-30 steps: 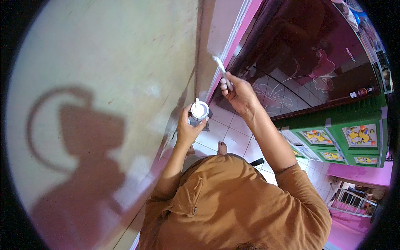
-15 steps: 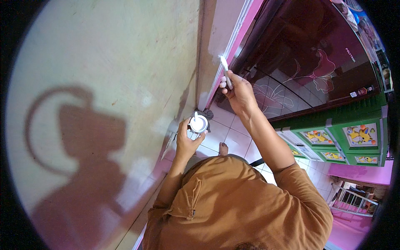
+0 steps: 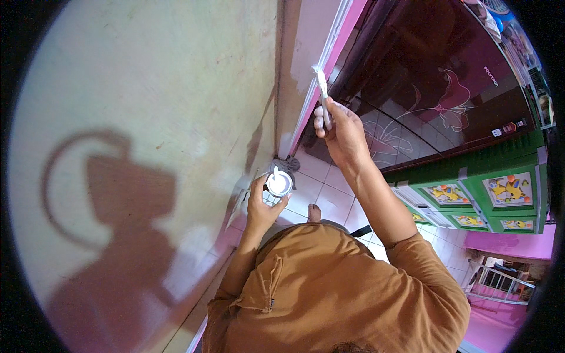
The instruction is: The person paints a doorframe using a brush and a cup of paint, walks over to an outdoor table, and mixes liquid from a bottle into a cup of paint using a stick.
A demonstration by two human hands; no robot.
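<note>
By the half-curled left hand [image 3: 263, 210], the cup [image 3: 289, 187] is held mouth upward, presumably against spills (a stick [image 3: 275, 172] leans in it). By the right hand [image 3: 342, 128], fingers closed, the brush [image 3: 322, 86] is pinched low, its tip thus free by the trim [image 3: 336, 38]; contact cannot be told.

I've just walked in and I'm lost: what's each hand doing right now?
Left hand: closed around a small round container holding something white.
Right hand: closed on a slim, white-tipped tool.
</note>
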